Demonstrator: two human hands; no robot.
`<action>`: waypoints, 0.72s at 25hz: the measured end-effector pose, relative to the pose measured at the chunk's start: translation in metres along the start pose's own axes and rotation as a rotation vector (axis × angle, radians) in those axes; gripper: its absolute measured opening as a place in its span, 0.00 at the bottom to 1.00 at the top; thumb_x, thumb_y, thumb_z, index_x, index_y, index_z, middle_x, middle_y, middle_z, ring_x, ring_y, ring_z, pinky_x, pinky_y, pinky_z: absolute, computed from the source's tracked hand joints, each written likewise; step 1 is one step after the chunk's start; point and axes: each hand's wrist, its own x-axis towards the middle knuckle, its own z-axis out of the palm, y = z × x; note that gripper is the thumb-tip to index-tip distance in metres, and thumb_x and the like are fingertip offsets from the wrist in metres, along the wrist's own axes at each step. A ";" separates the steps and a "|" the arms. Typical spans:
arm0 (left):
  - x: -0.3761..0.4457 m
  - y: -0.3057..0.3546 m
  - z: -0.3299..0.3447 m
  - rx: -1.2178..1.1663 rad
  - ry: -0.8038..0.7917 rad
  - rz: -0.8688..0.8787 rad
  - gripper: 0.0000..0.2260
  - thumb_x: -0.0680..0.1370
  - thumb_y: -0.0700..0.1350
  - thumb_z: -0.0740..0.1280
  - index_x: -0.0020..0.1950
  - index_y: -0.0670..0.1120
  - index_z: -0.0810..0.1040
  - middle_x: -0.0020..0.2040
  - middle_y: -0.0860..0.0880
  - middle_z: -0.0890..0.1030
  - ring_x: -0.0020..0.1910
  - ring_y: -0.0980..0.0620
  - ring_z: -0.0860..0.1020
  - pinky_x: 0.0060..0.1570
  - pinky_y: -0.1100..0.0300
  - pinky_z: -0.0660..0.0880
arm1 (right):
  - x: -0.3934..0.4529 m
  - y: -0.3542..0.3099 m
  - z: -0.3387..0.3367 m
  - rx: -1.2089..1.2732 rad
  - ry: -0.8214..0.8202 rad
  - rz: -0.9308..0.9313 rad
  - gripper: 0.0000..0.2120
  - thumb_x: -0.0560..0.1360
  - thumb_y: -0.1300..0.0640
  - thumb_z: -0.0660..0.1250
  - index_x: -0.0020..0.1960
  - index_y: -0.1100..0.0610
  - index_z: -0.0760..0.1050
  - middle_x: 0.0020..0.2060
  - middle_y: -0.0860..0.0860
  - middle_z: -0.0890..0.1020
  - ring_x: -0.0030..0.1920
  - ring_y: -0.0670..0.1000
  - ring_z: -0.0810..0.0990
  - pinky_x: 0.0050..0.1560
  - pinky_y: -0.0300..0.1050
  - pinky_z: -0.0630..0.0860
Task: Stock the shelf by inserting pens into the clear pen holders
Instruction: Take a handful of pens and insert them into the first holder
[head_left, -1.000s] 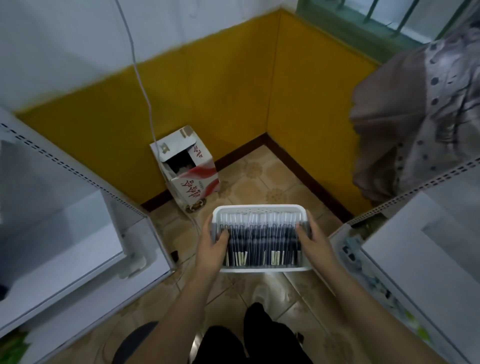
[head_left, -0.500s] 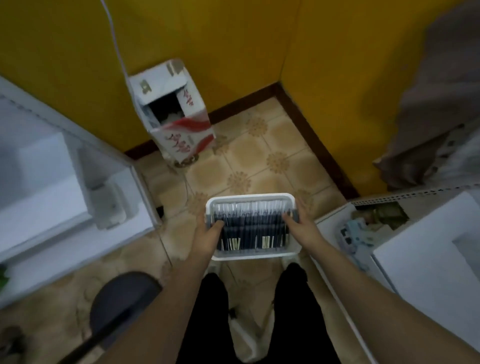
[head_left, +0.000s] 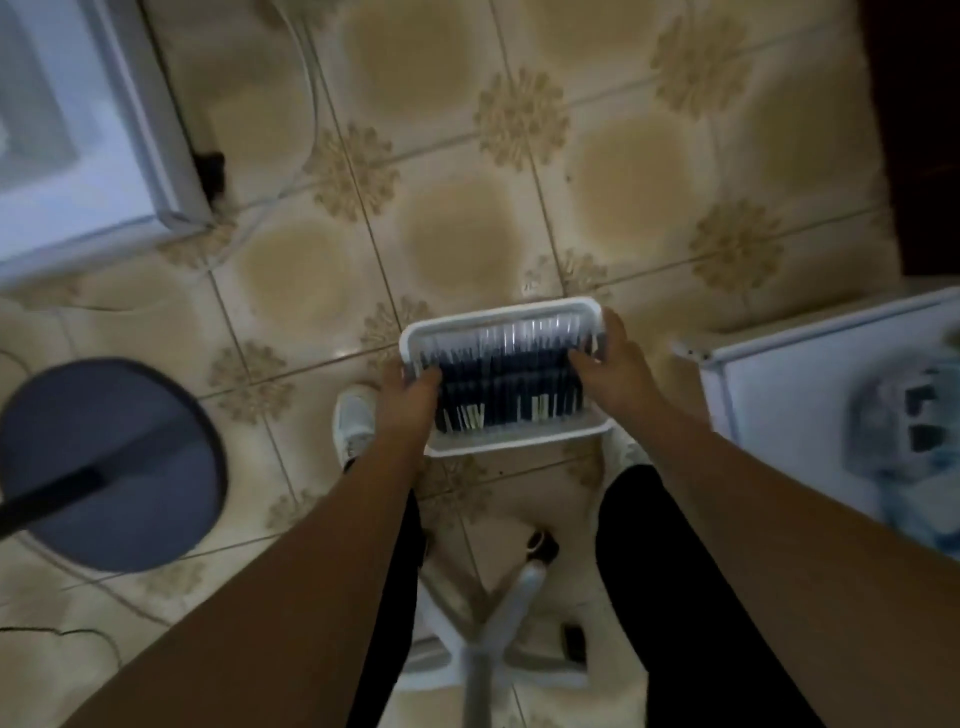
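A white plastic tray (head_left: 498, 318) packed with several dark pens (head_left: 506, 387) in clear sleeves is low over the tiled floor, between my feet. My left hand (head_left: 408, 397) grips its left side, thumb curled over the rim onto the pens. My right hand (head_left: 615, 371) grips the right side the same way. No clear pen holder is in view.
A white shelf unit corner (head_left: 171, 208) stands at the upper left, another white shelf (head_left: 810, 384) with blurred items at the right. A round dark stool seat (head_left: 109, 467) is at the left. White chair legs (head_left: 483, 639) spread below me.
The view has tilted steeply down to the floor; the yellow walls and the carton have left the frame. Both hands keep holding the tray, which is now lower, near my feet.
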 end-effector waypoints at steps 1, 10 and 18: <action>0.026 -0.017 0.015 0.029 -0.008 0.031 0.18 0.81 0.45 0.62 0.71 0.47 0.69 0.51 0.47 0.77 0.46 0.45 0.75 0.43 0.55 0.70 | 0.022 0.021 0.022 -0.003 0.007 0.020 0.35 0.80 0.51 0.64 0.80 0.52 0.49 0.52 0.62 0.80 0.42 0.61 0.81 0.32 0.44 0.71; 0.124 -0.102 0.101 0.068 0.142 0.258 0.22 0.78 0.45 0.65 0.71 0.45 0.64 0.55 0.40 0.77 0.41 0.44 0.78 0.39 0.52 0.78 | 0.082 0.091 0.116 -0.043 0.346 -0.059 0.37 0.78 0.52 0.63 0.81 0.53 0.46 0.62 0.61 0.70 0.52 0.63 0.74 0.44 0.48 0.70; 0.072 -0.075 0.073 0.352 0.249 0.333 0.27 0.79 0.47 0.63 0.75 0.39 0.61 0.71 0.36 0.65 0.65 0.35 0.70 0.58 0.46 0.74 | 0.022 0.053 0.089 -0.246 0.397 -0.073 0.32 0.80 0.51 0.60 0.79 0.57 0.53 0.71 0.62 0.63 0.67 0.64 0.67 0.61 0.55 0.70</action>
